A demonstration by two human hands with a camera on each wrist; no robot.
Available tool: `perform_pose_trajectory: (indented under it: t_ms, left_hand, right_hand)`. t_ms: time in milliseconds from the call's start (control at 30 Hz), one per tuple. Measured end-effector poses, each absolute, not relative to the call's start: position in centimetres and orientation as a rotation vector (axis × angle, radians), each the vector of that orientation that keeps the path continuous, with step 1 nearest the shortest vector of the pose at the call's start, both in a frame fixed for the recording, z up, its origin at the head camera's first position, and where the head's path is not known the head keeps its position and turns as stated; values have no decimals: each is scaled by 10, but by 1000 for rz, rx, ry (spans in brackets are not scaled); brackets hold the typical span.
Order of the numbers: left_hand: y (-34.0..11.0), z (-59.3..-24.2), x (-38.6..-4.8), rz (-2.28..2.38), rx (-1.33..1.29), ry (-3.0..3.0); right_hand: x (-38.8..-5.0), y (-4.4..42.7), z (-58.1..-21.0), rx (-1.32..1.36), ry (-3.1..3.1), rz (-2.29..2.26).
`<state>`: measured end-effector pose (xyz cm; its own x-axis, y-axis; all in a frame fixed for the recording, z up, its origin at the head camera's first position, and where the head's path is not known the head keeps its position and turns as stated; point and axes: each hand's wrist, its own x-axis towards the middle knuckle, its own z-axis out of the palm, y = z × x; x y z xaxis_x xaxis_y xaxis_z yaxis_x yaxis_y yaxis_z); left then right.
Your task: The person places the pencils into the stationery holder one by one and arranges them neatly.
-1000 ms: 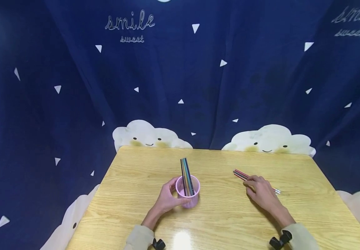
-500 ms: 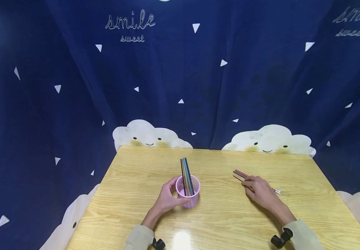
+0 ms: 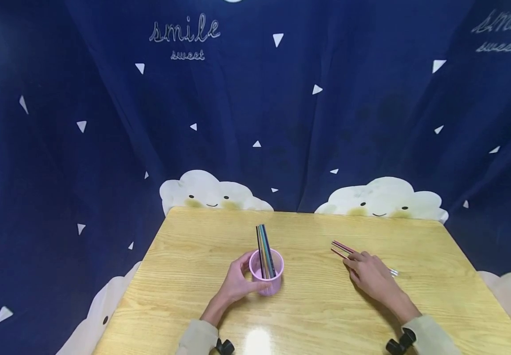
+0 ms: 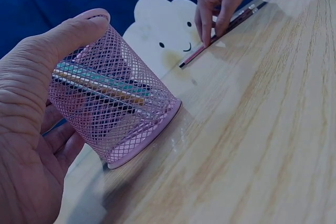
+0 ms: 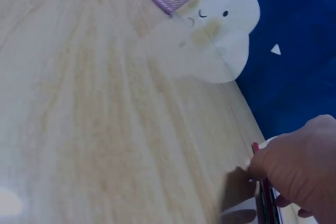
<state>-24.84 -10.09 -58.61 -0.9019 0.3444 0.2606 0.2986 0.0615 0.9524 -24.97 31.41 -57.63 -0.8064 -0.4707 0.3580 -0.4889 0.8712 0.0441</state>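
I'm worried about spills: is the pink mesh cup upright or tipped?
Upright: the cup opens upward, pencils leaning inside, the left hand gripping its side.

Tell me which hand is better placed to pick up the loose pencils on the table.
Probably the right hand: its fingers are on the loose pencils. The left hand holds the cup, apart from them, so it would have to let go first.
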Motion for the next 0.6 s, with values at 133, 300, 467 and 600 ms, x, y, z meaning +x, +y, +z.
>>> perform_pose_trajectory:
  t_ms: [133, 300, 467, 600]
  left_hand:
    - [-101, -585, -248, 2011, 667, 2258]
    - [-101, -585, -248, 2002, 677, 2266]
    - [-100, -587, -250, 2006, 685, 2268]
    - [-100, -587, -249, 2017, 687, 2245]
  right_hand:
    - [-249, 312, -580, 739, -2634, 65]
    - [-250, 314, -582, 777, -2590, 128]
    - [-253, 316, -580, 837, -2561, 181]
    - [-251, 315, -577, 857, -2627, 188]
